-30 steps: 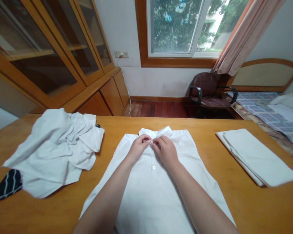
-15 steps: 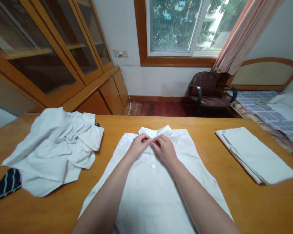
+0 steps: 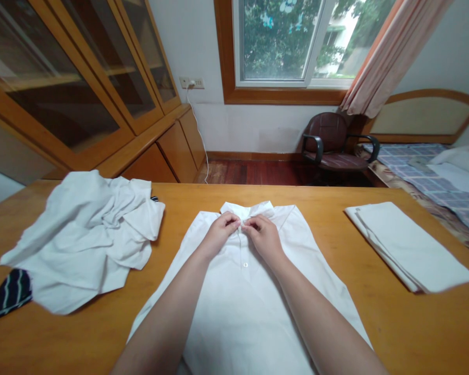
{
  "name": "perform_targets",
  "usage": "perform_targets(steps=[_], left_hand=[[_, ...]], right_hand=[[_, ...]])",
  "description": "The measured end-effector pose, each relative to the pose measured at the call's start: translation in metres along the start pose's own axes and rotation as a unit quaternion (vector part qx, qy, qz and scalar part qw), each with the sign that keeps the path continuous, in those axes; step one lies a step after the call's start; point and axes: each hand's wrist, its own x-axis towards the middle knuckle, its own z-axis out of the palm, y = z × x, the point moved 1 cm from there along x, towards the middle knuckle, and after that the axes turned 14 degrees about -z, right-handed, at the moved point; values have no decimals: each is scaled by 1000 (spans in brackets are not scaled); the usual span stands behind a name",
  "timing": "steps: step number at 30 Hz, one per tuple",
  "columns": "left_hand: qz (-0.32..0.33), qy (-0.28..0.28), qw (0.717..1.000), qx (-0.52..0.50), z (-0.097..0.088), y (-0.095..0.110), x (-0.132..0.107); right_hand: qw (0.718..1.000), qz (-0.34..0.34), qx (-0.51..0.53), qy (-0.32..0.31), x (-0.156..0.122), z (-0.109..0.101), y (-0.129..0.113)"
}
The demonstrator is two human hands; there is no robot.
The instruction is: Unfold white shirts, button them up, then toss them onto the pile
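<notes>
At the middle of the wooden surface (image 3: 328,208), head view: a white shirt (image 3: 242,317) lies flat, front side up, collar (image 3: 254,209) towards 12 o'clock and hem towards 6 o'clock, running out of the bottom edge of the picture.

Left hand (image 3: 219,235): on the shirt front just below the collar. Fingers (image 3: 233,223) together, pinched on the cloth at the opening of the shirt.

Right hand (image 3: 264,239): just beside the left, at its 3 o'clock. Fingers (image 3: 250,225) together, pinched on the same strip of cloth. The fingertips of the two hands meet or nearly meet; whether they hold a button between them cannot be told.

One button (image 3: 245,264) shows on the shirt front at 6 o'clock of the hands, apart from them. Both forearms rest over the body of the shirt.

At 9 o'clock of the shirt, near it: a crumpled heap of white cloth (image 3: 86,239). At 8 o'clock, well apart: a dark striped cloth (image 3: 8,294), partly under the heap's edge.

At 3 o'clock, apart from the shirt: a flat folded pile of white cloth (image 3: 408,247).

Beyond the surface: glass-door cabinet (image 3: 82,88) at 10 o'clock, window (image 3: 293,41) at 12 o'clock, brown chair (image 3: 332,146) at 1 o'clock, curtain (image 3: 391,57) and bed (image 3: 433,172) at 2 o'clock.
</notes>
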Motion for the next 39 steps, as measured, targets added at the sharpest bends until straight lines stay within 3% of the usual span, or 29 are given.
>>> perform_targets(steps=[7, 16, 26, 39], left_hand=[[27, 20, 998, 52, -1, 5, 0], [32, 38, 998, 46, 0, -5, 4], [64, 63, 994, 61, 3, -2, -1], [149, 116, 967, 171, 7, -2, -5]], right_hand=[[999, 51, 2, 12, 0, 2, 6], [999, 37, -16, -8, 1, 0, 3], [999, 50, -4, -3, 1, -1, 2], [999, 52, 12, -1, 1, 0, 5]])
